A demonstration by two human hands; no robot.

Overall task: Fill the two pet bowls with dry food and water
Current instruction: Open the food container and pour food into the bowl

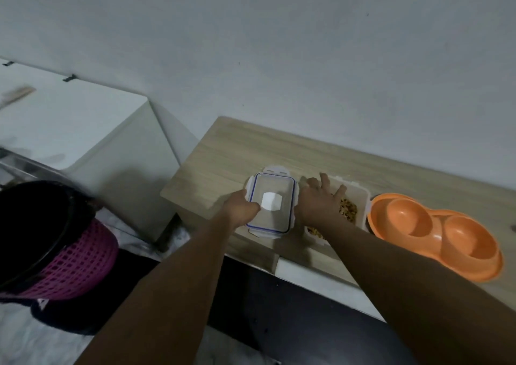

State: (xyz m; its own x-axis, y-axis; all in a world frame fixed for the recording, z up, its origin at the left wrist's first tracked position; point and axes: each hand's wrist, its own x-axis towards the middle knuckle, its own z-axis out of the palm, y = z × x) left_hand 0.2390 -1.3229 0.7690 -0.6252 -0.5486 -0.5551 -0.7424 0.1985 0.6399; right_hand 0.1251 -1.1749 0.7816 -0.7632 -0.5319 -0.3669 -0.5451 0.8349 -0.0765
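An orange double pet bowl (435, 233) lies on the wooden counter (240, 152) at the right, both hollows bare. Left of it stands an open clear container (360, 197) holding dry pet food (349, 209). Its clear lid (272, 202), edged in blue with a white label, lies flat on the counter further left. My left hand (241, 209) grips the lid's left edge. My right hand (321, 200) hovers over the container with fingers spread, covering much of the food.
A white cabinet (83, 130) stands left of the counter against the wall. A pink mesh basket (81, 258) with a black liner sits at the lower left. Dark floor lies below the counter's front edge.
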